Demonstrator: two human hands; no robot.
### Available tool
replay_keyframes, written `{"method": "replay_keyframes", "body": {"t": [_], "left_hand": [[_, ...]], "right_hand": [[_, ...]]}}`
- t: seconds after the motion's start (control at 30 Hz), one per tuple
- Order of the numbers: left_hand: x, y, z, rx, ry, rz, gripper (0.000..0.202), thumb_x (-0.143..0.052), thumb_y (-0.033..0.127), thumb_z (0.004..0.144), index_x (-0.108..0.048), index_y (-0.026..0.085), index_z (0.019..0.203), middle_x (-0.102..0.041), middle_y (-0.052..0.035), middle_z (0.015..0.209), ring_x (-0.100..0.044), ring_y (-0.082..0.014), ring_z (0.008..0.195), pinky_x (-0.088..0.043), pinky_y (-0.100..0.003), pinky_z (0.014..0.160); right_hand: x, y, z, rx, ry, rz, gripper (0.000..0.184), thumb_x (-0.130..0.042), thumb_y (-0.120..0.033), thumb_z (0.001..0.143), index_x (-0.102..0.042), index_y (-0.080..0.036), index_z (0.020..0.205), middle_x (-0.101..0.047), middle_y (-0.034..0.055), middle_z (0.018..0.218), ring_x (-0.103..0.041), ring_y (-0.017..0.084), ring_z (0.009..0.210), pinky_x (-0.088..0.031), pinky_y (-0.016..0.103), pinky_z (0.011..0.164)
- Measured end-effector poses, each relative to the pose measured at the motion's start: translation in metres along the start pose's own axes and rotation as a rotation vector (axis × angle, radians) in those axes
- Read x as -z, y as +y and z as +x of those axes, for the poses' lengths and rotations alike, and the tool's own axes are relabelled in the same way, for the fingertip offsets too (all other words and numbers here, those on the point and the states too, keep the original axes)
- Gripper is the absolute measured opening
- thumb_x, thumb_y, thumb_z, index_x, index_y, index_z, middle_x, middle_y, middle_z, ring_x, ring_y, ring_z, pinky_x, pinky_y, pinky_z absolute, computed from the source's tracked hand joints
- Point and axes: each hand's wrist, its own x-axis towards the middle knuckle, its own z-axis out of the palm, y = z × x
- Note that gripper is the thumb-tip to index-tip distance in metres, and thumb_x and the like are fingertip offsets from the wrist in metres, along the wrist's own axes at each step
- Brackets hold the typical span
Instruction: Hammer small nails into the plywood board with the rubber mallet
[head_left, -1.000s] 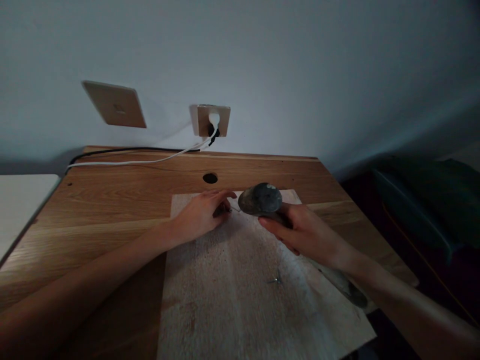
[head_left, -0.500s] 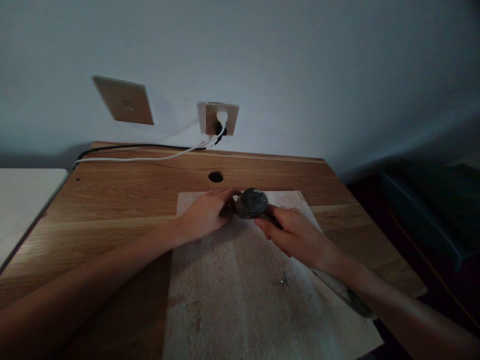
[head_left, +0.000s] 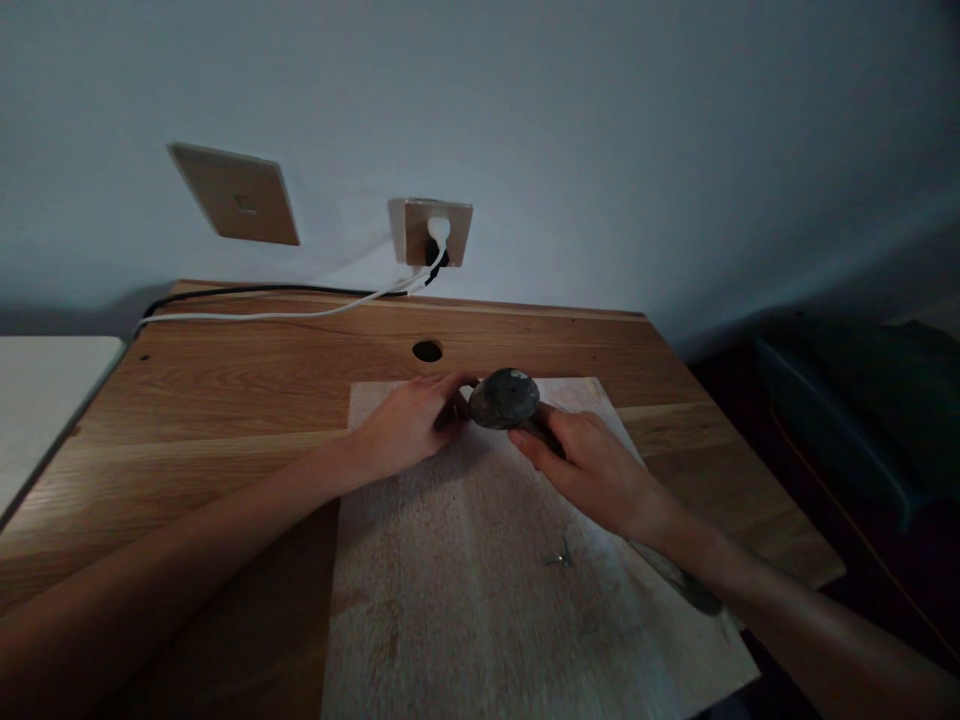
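Note:
My right hand (head_left: 592,472) is wrapped round the handle of a hammer, close under its dark rounded head (head_left: 504,398). The handle's far end (head_left: 679,580) sticks out behind my wrist. The hammer head sits low over the far part of a pale wooden board (head_left: 465,590) that lies on the desk. My left hand (head_left: 409,428) rests on the board just left of the head, fingers pinched together at the spot under it. What they pinch is too small and dark to name. A small metal nail (head_left: 561,555) lies loose on the board to the right.
The board lies on a wooden desk (head_left: 225,400) with a round cable hole (head_left: 427,351). A white cable (head_left: 300,315) runs along the back edge to a wall socket (head_left: 430,232). A blank wall plate (head_left: 236,195) is at the left. A dark seat (head_left: 847,420) stands to the right.
The hammer head came down from a raised spot at the right to just beside my left fingertips, then stayed there. My left hand has kept its place.

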Motion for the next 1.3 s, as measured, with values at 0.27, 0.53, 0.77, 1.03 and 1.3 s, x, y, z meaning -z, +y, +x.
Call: {"method": "replay_keyframes", "body": {"t": [0.27, 0.53, 0.77, 1.03, 1.3], "left_hand": [[0.0, -0.002, 0.0, -0.01, 0.005, 0.008, 0.05, -0.064, 0.008, 0.084, -0.062, 0.019, 0.132, -0.08, -0.0061, 0.103, -0.077, -0.0247, 0.098, -0.061, -0.04, 0.09], [0.002, 0.001, 0.0, -0.014, 0.003, 0.013, 0.051, -0.065, 0.006, 0.082, -0.062, 0.019, 0.13, -0.08, -0.0072, 0.107, -0.077, -0.025, 0.099, -0.061, -0.039, 0.091], [0.002, 0.0, -0.001, -0.028, 0.016, -0.001, 0.05, -0.065, 0.006, 0.079, -0.062, 0.021, 0.127, -0.08, -0.0044, 0.103, -0.077, -0.0235, 0.095, -0.061, -0.037, 0.086], [0.002, 0.001, -0.002, -0.034, 0.008, -0.007, 0.049, -0.063, 0.006, 0.081, -0.062, 0.019, 0.128, -0.079, -0.0026, 0.096, -0.076, -0.0213, 0.087, -0.06, -0.035, 0.082], [0.007, 0.001, -0.002, -0.063, 0.026, 0.096, 0.04, -0.07, 0.016, 0.086, -0.062, 0.019, 0.125, -0.077, -0.0028, 0.098, -0.072, -0.0216, 0.087, -0.058, -0.037, 0.084]], "right_hand": [[-0.004, 0.001, -0.002, 0.003, -0.002, -0.066, 0.024, -0.051, -0.036, 0.104, -0.064, -0.023, 0.088, -0.074, 0.0075, 0.075, -0.069, 0.025, 0.071, -0.042, 0.034, 0.063], [-0.006, -0.001, -0.004, 0.013, -0.009, -0.047, 0.023, -0.052, -0.035, 0.104, -0.065, -0.023, 0.09, -0.075, 0.0071, 0.076, -0.07, 0.024, 0.071, -0.043, 0.034, 0.063], [-0.009, -0.002, -0.006, -0.004, -0.038, -0.033, 0.024, -0.049, -0.036, 0.106, -0.066, -0.022, 0.098, -0.076, 0.0092, 0.082, -0.072, 0.027, 0.076, -0.045, 0.036, 0.067], [-0.009, 0.002, -0.009, -0.007, -0.054, -0.001, 0.022, -0.05, -0.037, 0.106, -0.064, -0.022, 0.096, -0.07, 0.0052, 0.076, -0.068, 0.024, 0.069, -0.044, 0.035, 0.066], [0.004, 0.021, -0.043, -0.04, -0.085, 0.022, 0.031, -0.045, -0.04, 0.109, -0.06, -0.024, 0.088, -0.069, 0.0032, 0.078, -0.066, 0.021, 0.07, -0.045, 0.033, 0.065]]}}
